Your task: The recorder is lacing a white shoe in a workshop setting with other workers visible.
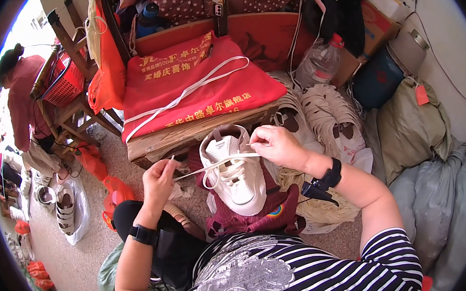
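A white sneaker (243,191) with a brown lining sits in front of me on a maroon cloth (279,210), its toe pointing toward me. White lace crosses the tongue, and a loop hangs at its left side. To the left of the shoe, my left hand (159,180) pinches one end of the shoelace (191,173), its tip sticking up above the fingers. My right hand (278,145), at the upper right of the shoe, pinches the other part of the lace close to the collar. Between the two hands the lace is stretched across the shoe.
Ahead stands a wooden bench (199,134) bearing a red bag (206,87) with white straps. Stacked white shoes (329,116) and a bundle of cream laces (326,212) lie to the right, beside stuffed sacks (415,131). Another person (30,101) bends at the far left near more shoes (66,210).
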Motion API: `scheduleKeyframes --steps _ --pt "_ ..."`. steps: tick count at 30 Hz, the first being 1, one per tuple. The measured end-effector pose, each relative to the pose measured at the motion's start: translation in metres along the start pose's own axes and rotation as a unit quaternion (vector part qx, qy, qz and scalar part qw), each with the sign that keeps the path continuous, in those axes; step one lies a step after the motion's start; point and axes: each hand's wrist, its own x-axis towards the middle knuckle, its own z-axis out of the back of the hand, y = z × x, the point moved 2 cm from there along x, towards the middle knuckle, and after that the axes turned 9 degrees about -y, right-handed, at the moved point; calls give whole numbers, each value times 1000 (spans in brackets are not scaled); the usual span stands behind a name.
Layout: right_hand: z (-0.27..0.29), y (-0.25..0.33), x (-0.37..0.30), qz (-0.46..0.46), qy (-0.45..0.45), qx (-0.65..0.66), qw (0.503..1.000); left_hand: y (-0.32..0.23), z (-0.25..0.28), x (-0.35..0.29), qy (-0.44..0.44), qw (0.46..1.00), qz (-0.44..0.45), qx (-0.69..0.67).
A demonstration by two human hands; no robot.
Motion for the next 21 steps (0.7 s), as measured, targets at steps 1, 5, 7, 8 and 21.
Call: scheduleKeyframes --steps 1,5,7,8,21 --pt "-2 2 0 8 2 -17 1000 3 4 1 -16 1000 -8 21" --pt "-2 12 5 17 20 -51 998 -10 -4 -10 35 998 26 34" --pt "-4 16 10 44 31 -106 993 -19 -15 -14 53 997 -35 41" --pt "-5 18 12 70 41 -161 984 -21 -20 -15 68 994 -66 48" --pt "-11 48 20 156 98 -279 942 -46 -45 -3 132 964 -86 213"
